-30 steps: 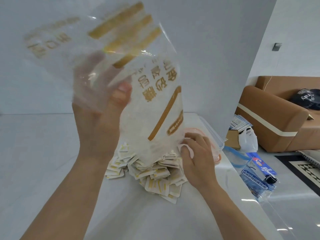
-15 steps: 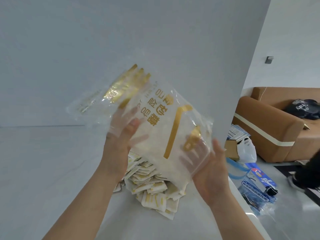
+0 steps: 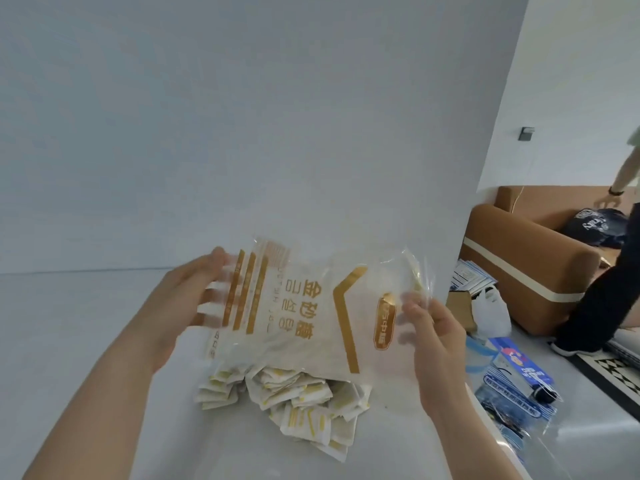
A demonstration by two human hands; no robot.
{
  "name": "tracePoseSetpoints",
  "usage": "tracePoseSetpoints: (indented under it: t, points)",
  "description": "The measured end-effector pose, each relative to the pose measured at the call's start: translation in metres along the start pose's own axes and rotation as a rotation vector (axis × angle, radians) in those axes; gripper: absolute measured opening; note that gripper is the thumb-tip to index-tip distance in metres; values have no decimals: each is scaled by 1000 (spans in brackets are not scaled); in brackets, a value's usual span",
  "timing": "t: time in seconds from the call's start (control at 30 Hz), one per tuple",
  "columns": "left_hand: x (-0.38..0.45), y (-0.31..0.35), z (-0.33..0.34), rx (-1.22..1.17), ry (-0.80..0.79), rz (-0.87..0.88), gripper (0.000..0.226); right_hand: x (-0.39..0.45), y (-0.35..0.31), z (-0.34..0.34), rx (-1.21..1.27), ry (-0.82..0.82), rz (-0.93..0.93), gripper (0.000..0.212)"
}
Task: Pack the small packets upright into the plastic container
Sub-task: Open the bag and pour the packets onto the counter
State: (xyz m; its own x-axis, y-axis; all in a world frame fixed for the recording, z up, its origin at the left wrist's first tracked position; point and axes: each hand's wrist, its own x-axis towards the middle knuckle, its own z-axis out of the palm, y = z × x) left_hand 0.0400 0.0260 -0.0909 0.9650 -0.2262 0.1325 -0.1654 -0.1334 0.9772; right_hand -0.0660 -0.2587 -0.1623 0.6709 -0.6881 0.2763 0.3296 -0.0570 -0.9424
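A clear plastic bag (image 3: 311, 306) printed with gold stripes and characters is held up above the white worktop (image 3: 86, 341) between 2 bare hands. The left hand (image 3: 180, 299) is placed at the bag's left edge, its fingers (image 3: 214, 292) spread behind the film and seen through it; the grip there is flat against the bag, and whether the film is pinched cannot be told. The right hand (image 3: 436, 337) is set at the bag's right side with its fingers curled onto the crumpled film, the grip closed on the bag.

Below the bag, a loose heap of small packets (image 3: 294, 400), white with yellow marks, is spread on the worktop, lying flat and overlapping, none upright. The bag's lower edge hangs just over the heap. The plastic container cannot be made out in this view.

To the right, beyond the worktop's edge, a brown sofa (image 3: 530, 271), a white carrier bag (image 3: 491, 313) and blue printed packages (image 3: 512, 382) on the floor are seen, and another person's dark trouser leg (image 3: 595, 299) is visible beside the sofa.
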Motion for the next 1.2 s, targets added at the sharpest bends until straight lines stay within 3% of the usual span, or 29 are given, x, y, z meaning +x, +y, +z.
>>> tracePoseSetpoints:
  t: [0.07,0.17,0.3,0.37,0.5,0.6,0.8,0.97,1.07,1.2]
  points:
    - [-2,0,12,31,78,59,36,-1,-1,1,15,15,-6,25]
    - [-2,-3,25,28,144,91,43,-1,-2,0,9,57,17,52]
    - [-2,-3,24,47,158,123,62,2,-4,-3,4,41,41,58]
    - [-1,-5,21,100,173,208,58,3,-4,-4,-6,8,21,60]
    - [1,-10,20,241,341,359,51,2,1,-3,-103,27,-135,54]
    - [1,-15,21,216,446,444,45,2,3,-4,-148,117,-243,55]
    - [1,-17,31,274,520,521,39,4,3,-6,-250,209,-415,47]
    - [-1,-19,35,271,555,557,37,1,-5,-3,-123,207,-355,31]
    - [-2,-19,33,240,569,552,38,0,-9,-5,-58,127,-260,44]
    - [1,-18,18,136,624,511,41,-1,-12,-12,-80,-246,-71,30]
